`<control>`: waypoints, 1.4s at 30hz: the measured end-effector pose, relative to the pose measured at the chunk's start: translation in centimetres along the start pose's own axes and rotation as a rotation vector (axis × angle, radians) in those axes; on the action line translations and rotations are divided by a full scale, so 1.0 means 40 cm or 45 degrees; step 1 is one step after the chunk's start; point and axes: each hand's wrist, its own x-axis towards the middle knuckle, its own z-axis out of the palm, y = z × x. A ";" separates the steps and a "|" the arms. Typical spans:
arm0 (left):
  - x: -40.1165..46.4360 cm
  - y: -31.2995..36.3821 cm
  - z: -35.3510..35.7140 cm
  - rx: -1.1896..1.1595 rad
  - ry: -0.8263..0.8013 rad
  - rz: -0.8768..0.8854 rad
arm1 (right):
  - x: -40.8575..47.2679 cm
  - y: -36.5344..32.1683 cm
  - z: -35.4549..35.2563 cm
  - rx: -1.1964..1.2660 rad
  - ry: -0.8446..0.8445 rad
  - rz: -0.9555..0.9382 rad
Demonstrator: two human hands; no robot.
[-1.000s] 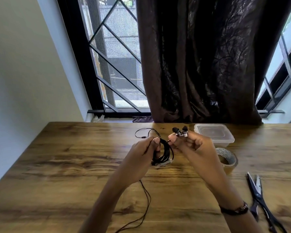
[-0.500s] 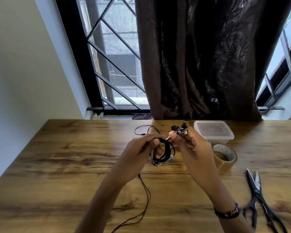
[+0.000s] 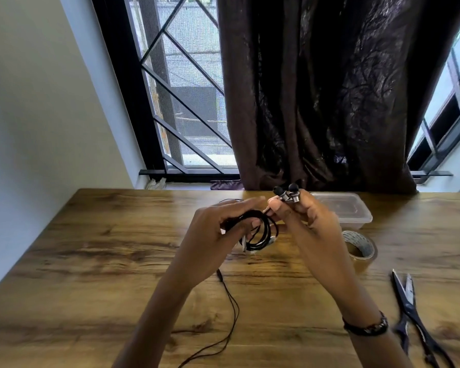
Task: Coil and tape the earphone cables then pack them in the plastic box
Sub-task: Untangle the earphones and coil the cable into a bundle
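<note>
While a black earphone cable (image 3: 258,232) hung coiled above the wooden tabletop (image 3: 104,251), the left hand (image 3: 218,235) gripped the loops, its fingers (image 3: 252,223) curled through the bundle. The right hand (image 3: 306,221) pinched the two earbuds (image 3: 287,193) upright between thumb and fingertips, just beside the coil. A loose length of cable (image 3: 230,309) trailed down from under the left hand across the tabletop. Behind the right hand sat the lidded plastic box (image 3: 348,208), with a tape roll (image 3: 359,245) and scissors (image 3: 412,312) nearer the right edge.
</note>
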 end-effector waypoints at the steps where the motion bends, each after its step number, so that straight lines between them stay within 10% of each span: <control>1: -0.001 0.001 0.000 0.026 0.000 0.017 | 0.001 -0.003 0.000 -0.012 -0.009 0.003; 17: 0.006 0.000 0.022 -0.120 0.104 -0.001 | -0.005 -0.026 0.026 -0.045 0.085 0.088; 31: 0.005 -0.001 0.025 0.621 0.244 0.473 | 0.001 -0.021 0.001 0.791 -0.066 0.699; 42: 0.012 -0.016 0.001 1.126 0.130 0.803 | 0.050 -0.031 -0.006 0.483 -0.201 0.706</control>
